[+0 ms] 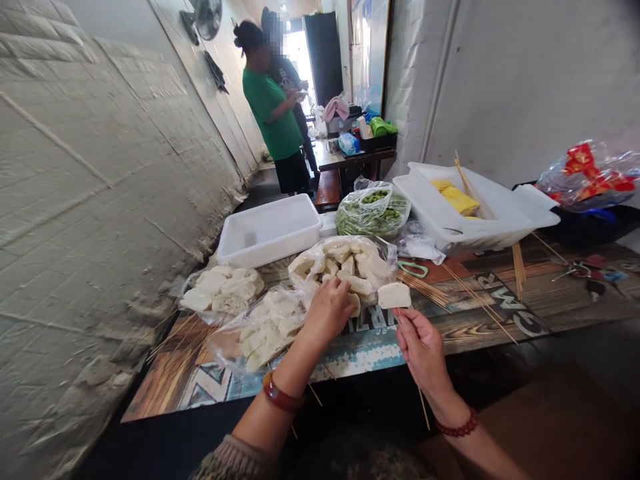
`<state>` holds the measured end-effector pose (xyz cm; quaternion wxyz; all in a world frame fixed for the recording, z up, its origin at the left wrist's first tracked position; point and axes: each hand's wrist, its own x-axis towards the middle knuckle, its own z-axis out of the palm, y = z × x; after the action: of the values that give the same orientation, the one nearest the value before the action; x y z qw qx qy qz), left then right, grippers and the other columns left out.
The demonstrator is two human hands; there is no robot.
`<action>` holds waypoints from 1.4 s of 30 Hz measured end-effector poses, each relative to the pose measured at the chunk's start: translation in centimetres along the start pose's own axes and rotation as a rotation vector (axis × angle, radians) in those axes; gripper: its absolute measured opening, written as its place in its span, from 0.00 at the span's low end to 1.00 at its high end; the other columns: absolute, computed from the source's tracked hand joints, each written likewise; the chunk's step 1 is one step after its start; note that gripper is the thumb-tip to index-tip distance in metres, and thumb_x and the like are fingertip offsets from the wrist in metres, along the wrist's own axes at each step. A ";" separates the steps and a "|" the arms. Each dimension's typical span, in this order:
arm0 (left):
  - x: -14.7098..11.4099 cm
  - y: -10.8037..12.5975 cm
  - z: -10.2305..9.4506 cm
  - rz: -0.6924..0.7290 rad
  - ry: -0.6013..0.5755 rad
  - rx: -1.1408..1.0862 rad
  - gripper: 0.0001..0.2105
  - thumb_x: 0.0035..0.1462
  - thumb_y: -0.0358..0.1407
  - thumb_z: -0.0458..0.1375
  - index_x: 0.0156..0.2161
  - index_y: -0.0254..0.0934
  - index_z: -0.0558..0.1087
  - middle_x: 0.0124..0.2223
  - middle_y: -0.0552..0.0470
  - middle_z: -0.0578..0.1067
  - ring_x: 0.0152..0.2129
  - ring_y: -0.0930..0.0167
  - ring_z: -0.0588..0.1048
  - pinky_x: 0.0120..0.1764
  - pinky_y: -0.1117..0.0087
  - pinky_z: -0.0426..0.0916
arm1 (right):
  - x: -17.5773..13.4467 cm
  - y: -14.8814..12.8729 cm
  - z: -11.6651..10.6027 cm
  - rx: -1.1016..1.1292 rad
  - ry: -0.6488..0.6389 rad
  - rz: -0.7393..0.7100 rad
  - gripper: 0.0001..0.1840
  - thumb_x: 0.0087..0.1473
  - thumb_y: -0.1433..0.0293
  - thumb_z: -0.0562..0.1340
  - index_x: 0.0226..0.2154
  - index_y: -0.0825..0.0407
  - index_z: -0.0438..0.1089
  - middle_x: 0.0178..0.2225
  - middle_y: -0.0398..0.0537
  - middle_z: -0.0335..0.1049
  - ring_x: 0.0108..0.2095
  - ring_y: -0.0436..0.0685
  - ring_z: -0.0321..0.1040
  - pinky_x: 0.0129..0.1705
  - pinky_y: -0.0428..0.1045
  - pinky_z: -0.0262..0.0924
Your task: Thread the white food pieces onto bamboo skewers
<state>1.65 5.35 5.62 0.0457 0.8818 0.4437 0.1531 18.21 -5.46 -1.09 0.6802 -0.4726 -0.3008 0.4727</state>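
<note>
My right hand (423,347) is closed on a thin wooden skewer (423,404), with a pale, bread-like slice (394,296) on its upper end. My left hand (330,308) reaches to the front edge of an open plastic bag of pale pieces (367,257). Its fingers are bent round a pale slice (355,305) there; the fingertips are partly hidden. Beneath and left of that forearm lies another clear bag of pale slices (270,327), and a third bag (223,290) sits farther left.
Behind the bags stand a white tub (270,230), a bag of green vegetables (373,212) and a white tub with yellow food (457,200). Loose skewers (424,288) lie near green-handled scissors (413,269). Keys (579,270) lie at right. Two people (273,113) stand farther back.
</note>
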 end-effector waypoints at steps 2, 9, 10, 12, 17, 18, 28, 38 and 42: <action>-0.1 0.1 0.1 0.010 -0.013 0.021 0.12 0.54 0.28 0.58 0.45 0.36 0.73 0.43 0.44 0.73 0.41 0.61 0.71 0.45 0.60 0.67 | 0.0 -0.1 0.1 -0.003 -0.001 0.004 0.17 0.59 0.57 0.64 0.42 0.53 0.70 0.16 0.31 0.55 0.15 0.45 0.47 0.14 0.39 0.43; -0.3 -0.1 0.1 0.031 -0.003 -0.100 0.06 0.50 0.27 0.60 0.36 0.36 0.74 0.40 0.44 0.73 0.39 0.61 0.71 0.43 0.59 0.66 | 0.0 0.1 0.0 -0.013 -0.006 -0.001 0.18 0.58 0.55 0.64 0.41 0.52 0.71 0.15 0.31 0.55 0.15 0.45 0.47 0.14 0.39 0.43; -0.3 -0.2 0.0 0.023 0.012 -0.159 0.06 0.49 0.27 0.61 0.34 0.37 0.73 0.39 0.45 0.73 0.39 0.62 0.71 0.43 0.60 0.66 | 0.1 0.2 0.0 -0.013 -0.002 -0.001 0.18 0.58 0.55 0.64 0.41 0.52 0.71 0.15 0.32 0.55 0.15 0.45 0.47 0.14 0.39 0.43; -0.4 -0.4 -0.3 -0.035 0.065 -0.359 0.07 0.47 0.27 0.63 0.31 0.37 0.70 0.38 0.47 0.74 0.38 0.64 0.71 0.42 0.62 0.66 | 0.1 0.2 0.0 -0.013 0.001 -0.002 0.18 0.57 0.55 0.65 0.41 0.52 0.72 0.15 0.32 0.54 0.15 0.45 0.47 0.14 0.39 0.43; -1.9 -0.4 -2.4 -0.372 0.183 -1.204 0.12 0.50 0.36 0.65 0.38 0.37 0.68 0.32 0.54 0.75 0.28 0.72 0.73 0.31 0.71 0.68 | -0.2 0.1 -0.1 -0.009 -0.015 0.005 0.17 0.57 0.56 0.65 0.41 0.52 0.72 0.15 0.32 0.54 0.15 0.44 0.46 0.14 0.39 0.42; -2.4 -0.3 -2.9 -0.426 0.194 -1.345 0.15 0.49 0.38 0.66 0.41 0.37 0.69 0.31 0.55 0.75 0.27 0.73 0.73 0.30 0.72 0.69 | -0.3 0.1 -0.1 -0.005 -0.012 0.013 0.18 0.57 0.56 0.65 0.42 0.52 0.72 0.15 0.32 0.54 0.15 0.44 0.47 0.14 0.39 0.42; -5.0 -0.6 -5.0 -0.548 0.451 -1.526 0.18 0.47 0.42 0.69 0.42 0.37 0.73 0.36 0.53 0.76 0.29 0.71 0.77 0.28 0.73 0.70 | -1.0 -0.8 0.6 0.026 0.030 0.012 0.16 0.55 0.57 0.67 0.40 0.52 0.74 0.19 0.35 0.62 0.16 0.44 0.47 0.13 0.39 0.43; 0.4 -0.9 -4.3 -0.197 0.401 -0.994 0.11 0.52 0.31 0.60 0.42 0.38 0.72 0.43 0.50 0.75 0.37 0.69 0.74 0.40 0.69 0.70 | -0.8 -0.3 0.2 0.006 0.076 -0.020 0.18 0.55 0.56 0.67 0.41 0.53 0.73 0.16 0.33 0.56 0.16 0.45 0.46 0.14 0.39 0.41; 4.2 -1.4 -2.4 -0.108 0.266 -0.662 0.12 0.45 0.24 0.58 0.37 0.38 0.74 0.41 0.48 0.75 0.41 0.65 0.73 0.46 0.61 0.69 | -0.5 0.1 0.1 -0.029 0.056 -0.017 0.19 0.56 0.55 0.65 0.41 0.53 0.72 0.15 0.32 0.53 0.16 0.44 0.46 0.14 0.39 0.41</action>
<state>2.14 9.41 8.51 0.2787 0.7668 0.4180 0.3996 17.92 -5.92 -1.10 0.6855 -0.4927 -0.2925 0.4492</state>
